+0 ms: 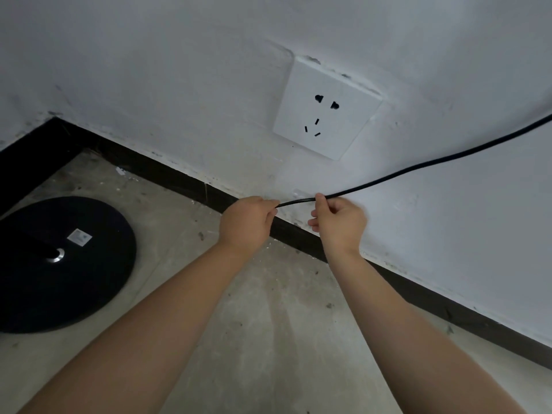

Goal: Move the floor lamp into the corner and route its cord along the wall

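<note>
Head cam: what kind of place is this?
Likely a bare or unfinished room corner indoors: rough concrete floor, white plastered wall with a dark baseboard and an empty socket. The lamp base sits near the corner; both hands hold the cord.

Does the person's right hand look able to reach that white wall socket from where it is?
Probably yes. The right hand is pinching the thin black cord just below the white wall socket, with bare wall between them; it would need to let go first.

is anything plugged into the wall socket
No, empty. All holes of the socket show bare; the cord passes below it, held in both hands.
</note>
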### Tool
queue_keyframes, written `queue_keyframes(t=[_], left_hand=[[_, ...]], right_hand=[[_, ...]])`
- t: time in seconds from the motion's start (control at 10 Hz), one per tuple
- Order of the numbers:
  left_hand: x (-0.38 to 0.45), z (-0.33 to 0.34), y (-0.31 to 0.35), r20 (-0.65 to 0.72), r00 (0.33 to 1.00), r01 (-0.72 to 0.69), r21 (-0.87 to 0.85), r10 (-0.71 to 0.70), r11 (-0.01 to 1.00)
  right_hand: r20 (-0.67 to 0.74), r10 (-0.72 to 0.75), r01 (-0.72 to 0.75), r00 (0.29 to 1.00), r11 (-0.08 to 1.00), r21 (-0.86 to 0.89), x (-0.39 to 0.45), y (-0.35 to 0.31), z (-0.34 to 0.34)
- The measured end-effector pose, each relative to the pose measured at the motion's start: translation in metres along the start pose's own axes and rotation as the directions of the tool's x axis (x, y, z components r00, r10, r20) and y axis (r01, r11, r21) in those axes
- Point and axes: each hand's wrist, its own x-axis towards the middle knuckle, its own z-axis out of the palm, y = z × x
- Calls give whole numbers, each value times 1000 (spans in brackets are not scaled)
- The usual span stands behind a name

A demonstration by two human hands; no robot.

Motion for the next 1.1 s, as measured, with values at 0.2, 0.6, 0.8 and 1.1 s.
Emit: queue_keyframes(t=[0.2, 0.6, 0.8, 1.1], left_hand=[[10, 5, 8, -13, 993, 120, 15, -120, 993], [16, 3, 22, -270, 963, 75, 199, -19, 977], [11, -4, 23, -294, 955, 64, 298, 28, 952], [5, -2, 12, -194, 978, 111, 146, -81, 983]], right_hand=[[-13, -3, 3, 1000, 1000, -14, -1, 6, -1], [26, 153, -155, 988, 983, 95, -4, 7, -13], [96, 138, -149, 986, 981, 122, -3, 8, -20], [220, 221, -252, 950, 960, 122, -6, 11, -22]])
